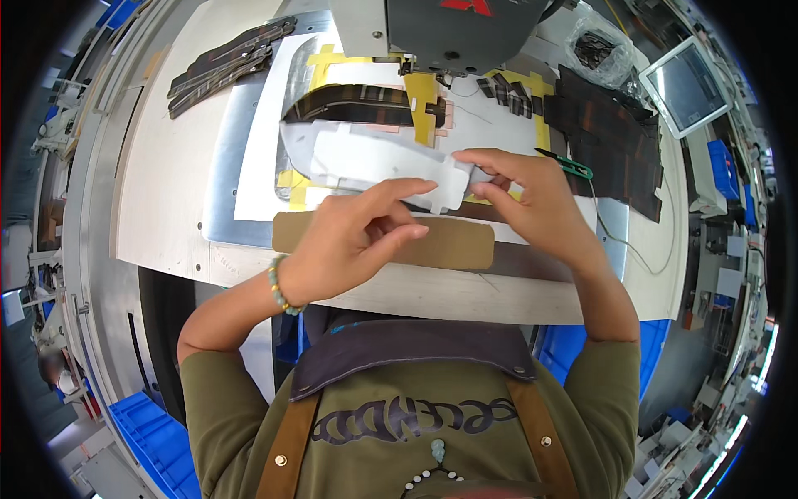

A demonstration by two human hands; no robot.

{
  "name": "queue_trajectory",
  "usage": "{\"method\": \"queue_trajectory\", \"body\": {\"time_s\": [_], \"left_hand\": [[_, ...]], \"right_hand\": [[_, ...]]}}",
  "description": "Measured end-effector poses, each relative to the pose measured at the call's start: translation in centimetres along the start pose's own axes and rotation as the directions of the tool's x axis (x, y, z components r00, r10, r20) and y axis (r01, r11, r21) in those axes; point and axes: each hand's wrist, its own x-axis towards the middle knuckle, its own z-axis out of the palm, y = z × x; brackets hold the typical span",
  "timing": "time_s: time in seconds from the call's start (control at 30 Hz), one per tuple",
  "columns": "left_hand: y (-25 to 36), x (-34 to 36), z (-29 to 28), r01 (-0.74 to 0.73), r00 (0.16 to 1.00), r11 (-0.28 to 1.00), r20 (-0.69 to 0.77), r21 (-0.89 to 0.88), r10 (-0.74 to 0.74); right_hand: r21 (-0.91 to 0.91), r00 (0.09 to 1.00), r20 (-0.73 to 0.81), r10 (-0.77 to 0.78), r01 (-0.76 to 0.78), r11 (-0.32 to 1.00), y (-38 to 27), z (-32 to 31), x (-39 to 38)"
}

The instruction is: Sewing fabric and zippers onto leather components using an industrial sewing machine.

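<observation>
A long white curved panel with a grey edge (378, 162), sheet-like, lies slanted over the white work plate (262, 175). My right hand (544, 200) pinches its right end between thumb and fingers. Just in front of the panel is my left hand (349, 241), its index finger and thumb stretched apart and the other fingers curled, with nothing seen between them. Behind the panel, a curved dark fabric strip (353, 104) rests on the plate, crossed near its right end by a yellow taped strip (422, 108). A brown cardboard strip (449, 243) lies below my hands.
The sewing machine head (457, 37) overhangs the plate's far side. Green-handled thread snips (575, 168) lie beside my right hand. Dark fabric pieces lie stacked left (229, 66) and right (603, 133). A plastic bag (598, 50) and a tablet-like screen (686, 87) stand far right.
</observation>
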Motion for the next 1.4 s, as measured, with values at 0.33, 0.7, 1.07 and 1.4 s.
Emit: {"method": "queue_trajectory", "body": {"time_s": [0.33, 0.7, 1.07, 1.4], "left_hand": [[-2.4, 4.3, -3.6, -0.404, 0.906, 0.659, 0.179, 0.634, 0.383], [-3.7, 5.3, 0.9, -0.461, 0.863, 0.503, 0.238, 0.731, 0.445], [-1.5, 6.3, 3.0, -0.577, 0.812, 0.760, 0.116, 0.300, 0.572], [-2.3, 8.0, 1.4, 0.049, 0.995, 0.998, 0.085, -0.039, -0.045]], "right_hand": [[-0.350, 0.967, 0.009, -0.254, 0.241, 0.905, 2.7, -3.2, -1.4], [-0.126, 0.862, -0.449, -0.237, 0.202, 0.971, 3.2, -1.0, 0.0], [0.769, 0.936, -0.128, 0.327, -0.114, 0.629, 4.1, 1.0, 0.7], [0.323, 0.998, -0.060, 0.020, 0.000, 0.946, 2.3, 1.7, 2.3]]}}
